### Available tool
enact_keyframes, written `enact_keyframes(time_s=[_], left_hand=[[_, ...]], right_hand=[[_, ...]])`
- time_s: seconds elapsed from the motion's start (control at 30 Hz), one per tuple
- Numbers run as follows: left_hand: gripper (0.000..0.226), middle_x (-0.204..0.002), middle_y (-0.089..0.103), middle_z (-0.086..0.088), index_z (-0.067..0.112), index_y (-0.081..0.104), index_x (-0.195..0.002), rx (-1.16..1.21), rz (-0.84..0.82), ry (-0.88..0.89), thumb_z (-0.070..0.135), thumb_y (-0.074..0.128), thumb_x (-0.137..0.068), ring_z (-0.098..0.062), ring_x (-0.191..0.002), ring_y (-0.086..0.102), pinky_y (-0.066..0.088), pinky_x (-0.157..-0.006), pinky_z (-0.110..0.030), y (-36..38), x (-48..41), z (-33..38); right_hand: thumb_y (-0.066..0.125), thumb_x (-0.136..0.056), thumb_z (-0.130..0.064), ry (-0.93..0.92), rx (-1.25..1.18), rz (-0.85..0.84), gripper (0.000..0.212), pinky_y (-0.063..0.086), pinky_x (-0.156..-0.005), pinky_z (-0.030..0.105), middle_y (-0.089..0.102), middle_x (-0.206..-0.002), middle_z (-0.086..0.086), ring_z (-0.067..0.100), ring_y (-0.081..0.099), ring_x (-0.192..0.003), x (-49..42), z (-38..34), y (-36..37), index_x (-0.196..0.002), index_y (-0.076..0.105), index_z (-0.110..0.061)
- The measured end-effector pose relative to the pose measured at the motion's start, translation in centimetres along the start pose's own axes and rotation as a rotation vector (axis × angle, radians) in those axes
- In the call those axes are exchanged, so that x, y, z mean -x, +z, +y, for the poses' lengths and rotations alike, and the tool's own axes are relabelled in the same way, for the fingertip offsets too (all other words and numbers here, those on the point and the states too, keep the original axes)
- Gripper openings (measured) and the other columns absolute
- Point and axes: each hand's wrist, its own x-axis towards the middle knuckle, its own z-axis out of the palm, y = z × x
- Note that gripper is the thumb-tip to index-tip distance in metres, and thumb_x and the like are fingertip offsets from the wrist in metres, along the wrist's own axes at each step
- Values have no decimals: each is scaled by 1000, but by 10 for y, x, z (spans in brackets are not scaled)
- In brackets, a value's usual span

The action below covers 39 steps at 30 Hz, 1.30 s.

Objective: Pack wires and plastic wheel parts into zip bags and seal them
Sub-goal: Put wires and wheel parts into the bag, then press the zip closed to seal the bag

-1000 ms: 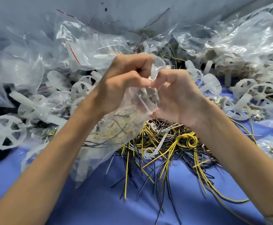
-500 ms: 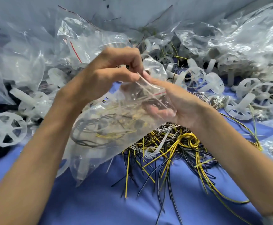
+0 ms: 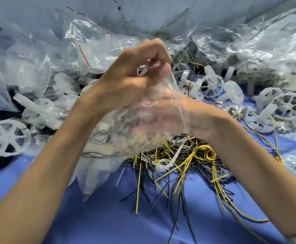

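Note:
A clear zip bag (image 3: 108,155) with black and yellow wires and white plastic parts inside hangs between my hands above the blue table. My left hand (image 3: 135,80) pinches the bag's top edge with curled fingers. My right hand (image 3: 202,117) lies mostly behind the plastic; it holds the bag from the right, its fingers blurred through the film and its thumb reaching up to the top edge. Below the bag is a loose pile of yellow, black and white wires (image 3: 187,161). White plastic wheel parts (image 3: 290,104) lie at the right, and another wheel (image 3: 6,136) at the left.
Crumpled clear zip bags (image 3: 38,59) are heaped at the back left, and more plastic bags (image 3: 258,41) at the back right. A blue cloth (image 3: 108,217) covers the table in front. A grey wall stands close behind the heaps.
The bag lay tilted between my hands half a second ago. My left hand has moved right along the top edge, and the right hand has slid behind the bag.

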Motion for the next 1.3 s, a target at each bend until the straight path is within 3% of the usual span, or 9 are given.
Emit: enact_keyframes(time_s=[0.07,0.23,0.33,0.47,0.57,0.73,0.9,1.13,1.3], left_hand=[[6,-78,40,2,14,50,-92,4,46,18,9,47,-93,-9,-74,36,30,-71,-19,-8,1,3],[6,-79,40,6,14,51,-90,-101,75,40,10,49,-94,-9,-74,37,30,-73,-24,-13,2,3],[2,-75,38,4,11,48,-92,-120,162,12,11,49,-94,-5,-70,36,29,-69,-21,-14,1,0],[15,-73,37,4,18,45,-81,-67,324,-93,19,51,-94,-5,-70,35,31,-66,-21,-15,2,-7],[5,-83,43,8,25,49,-89,-78,301,-227,25,51,-94,1,-77,41,35,-77,-15,-15,2,-18],[47,-133,50,3,18,51,-129,88,-13,-731,49,31,-99,-10,-122,48,40,-93,-18,-12,13,-32],[41,-82,64,25,36,63,-90,75,-162,-801,49,25,-97,12,-78,58,37,-62,-1,-2,20,-41],[45,-126,51,-29,17,61,-115,376,13,-812,48,61,-82,-48,-115,49,33,-107,-57,-13,25,-56],[71,-77,65,-17,1,68,-88,404,50,-921,67,70,-63,-23,-65,60,53,-62,-30,-11,33,-51]], right_hand=[[52,-88,-5,-7,-47,-51,18,54,-88,41,67,-106,7,20,66,-92,-7,-3,7,-105,58,-9],[65,-86,-34,-16,1109,112,16,48,-58,21,69,-79,-4,8,64,-69,-21,-10,7,-85,68,-18],[74,-78,-21,-131,827,228,36,53,-74,22,69,-95,-2,7,67,-81,-11,-17,-6,-111,63,-9],[33,-102,-30,-187,438,325,36,55,-76,36,72,-88,11,26,70,-80,5,-23,-15,-101,63,-9],[34,-91,-62,-95,673,332,58,49,-88,37,73,-85,3,21,68,-87,15,-26,-23,-76,69,-18],[58,-89,-42,-49,954,331,34,24,-51,25,47,-62,0,15,37,-58,22,-23,-23,-79,67,-11],[55,-86,-50,129,1061,366,36,36,-58,30,58,-69,11,20,47,-59,23,-24,-28,-71,62,-18],[55,-80,-50,228,1115,81,44,47,-96,37,49,-121,-6,9,53,-109,39,-39,-31,-103,69,-16],[50,-77,-53,107,977,477,43,46,-98,35,50,-121,-4,9,50,-112,51,-25,-29,-90,61,-14]])
